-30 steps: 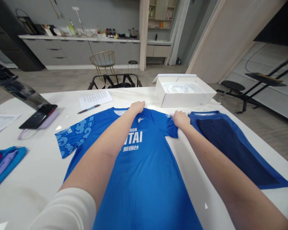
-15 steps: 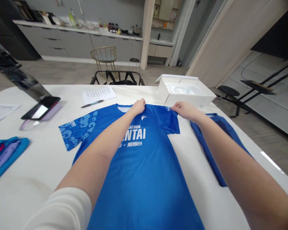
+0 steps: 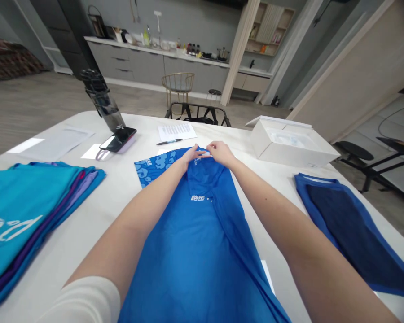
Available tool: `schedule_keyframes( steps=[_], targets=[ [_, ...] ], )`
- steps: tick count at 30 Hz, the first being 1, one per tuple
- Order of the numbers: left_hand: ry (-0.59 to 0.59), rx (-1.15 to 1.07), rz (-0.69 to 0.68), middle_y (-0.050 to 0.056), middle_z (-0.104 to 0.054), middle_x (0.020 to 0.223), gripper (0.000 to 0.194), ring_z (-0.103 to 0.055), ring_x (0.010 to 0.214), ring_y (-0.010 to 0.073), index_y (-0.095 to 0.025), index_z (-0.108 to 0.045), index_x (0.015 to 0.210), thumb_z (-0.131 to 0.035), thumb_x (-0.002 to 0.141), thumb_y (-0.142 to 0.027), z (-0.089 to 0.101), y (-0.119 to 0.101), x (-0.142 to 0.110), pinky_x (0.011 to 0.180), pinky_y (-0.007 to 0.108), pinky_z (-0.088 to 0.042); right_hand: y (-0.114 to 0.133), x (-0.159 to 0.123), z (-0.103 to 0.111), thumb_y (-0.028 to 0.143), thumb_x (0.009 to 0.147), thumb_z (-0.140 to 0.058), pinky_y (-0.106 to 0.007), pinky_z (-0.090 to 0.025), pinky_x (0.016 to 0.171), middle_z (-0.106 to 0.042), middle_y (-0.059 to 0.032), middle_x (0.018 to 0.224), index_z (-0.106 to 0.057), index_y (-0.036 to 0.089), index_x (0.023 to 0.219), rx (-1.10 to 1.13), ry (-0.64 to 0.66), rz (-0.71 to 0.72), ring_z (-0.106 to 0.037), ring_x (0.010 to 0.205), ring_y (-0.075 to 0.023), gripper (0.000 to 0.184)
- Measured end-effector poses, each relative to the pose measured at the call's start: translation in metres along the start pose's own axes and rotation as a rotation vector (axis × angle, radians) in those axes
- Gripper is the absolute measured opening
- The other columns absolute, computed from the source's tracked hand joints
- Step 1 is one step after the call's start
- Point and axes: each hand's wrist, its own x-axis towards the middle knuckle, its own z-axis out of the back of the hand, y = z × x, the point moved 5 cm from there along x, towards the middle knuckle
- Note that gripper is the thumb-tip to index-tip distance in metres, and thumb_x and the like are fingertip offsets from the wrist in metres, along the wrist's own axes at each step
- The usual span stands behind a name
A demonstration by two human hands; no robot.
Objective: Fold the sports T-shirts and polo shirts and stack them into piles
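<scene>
Left hand [image 3: 191,156] and right hand [image 3: 220,152] pinch folded blue jersey [image 3: 185,269].

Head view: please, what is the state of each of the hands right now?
Left hand: closed, pinching the collar of the blue T-shirt.
Right hand: closed, pinching the same collar.

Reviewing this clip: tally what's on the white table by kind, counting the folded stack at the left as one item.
Blue T-shirt: 1
Folded navy-and-blue garment: 1
Folded stack of shirts: 1
White box: 1
Sheets of paper: 2
Pen: 1
Phone with tall holder: 1
Total: 8
</scene>
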Motion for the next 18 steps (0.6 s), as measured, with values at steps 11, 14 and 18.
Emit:
schedule_keyframes(
  steps=[11,14,18],
  targets=[
    [-0.076,0.642,0.209,0.015,-0.074,0.112,0.033,-0.069,0.105,0.0297,-0.016,-0.072,0.1,-0.078,0.079,-0.041,0.025,0.01,-0.033,0.088,0.035,-0.052,-0.108,0.007,-0.02,0.027,0.098,-0.039,-0.068,-0.039,0.103,-0.037,-0.0097,0.156,-0.062,0.033,0.134,-0.478,-0.041,-0.058,-0.032,0.141,-0.0362,0.043],
    [-0.05,0.707,0.127,0.013,-0.075,0.103,0.018,-0.07,0.1,0.027,-0.018,-0.071,0.091,-0.063,0.092,-0.033,0.016,0.004,-0.036,0.086,0.034,-0.051,-0.109,0.012,-0.019,0.032,0.099,-0.041,-0.064,-0.041,0.101,-0.045,-0.0125,0.146,-0.067,0.028,0.119,-0.5,-0.065,-0.042,-0.039,0.133,-0.0352,0.033],
    [-0.143,0.634,-0.105,0.009,-0.074,0.092,0.024,-0.069,0.092,0.0243,-0.019,-0.065,0.098,-0.046,0.102,-0.032,0.016,-0.006,-0.044,0.083,0.033,-0.05,-0.113,0.022,-0.019,0.044,0.099,-0.05,-0.061,-0.043,0.099,-0.048,-0.015,0.139,-0.065,0.025,0.113,-0.543,-0.007,0.01,-0.043,0.127,-0.035,0.028]
  ],
)
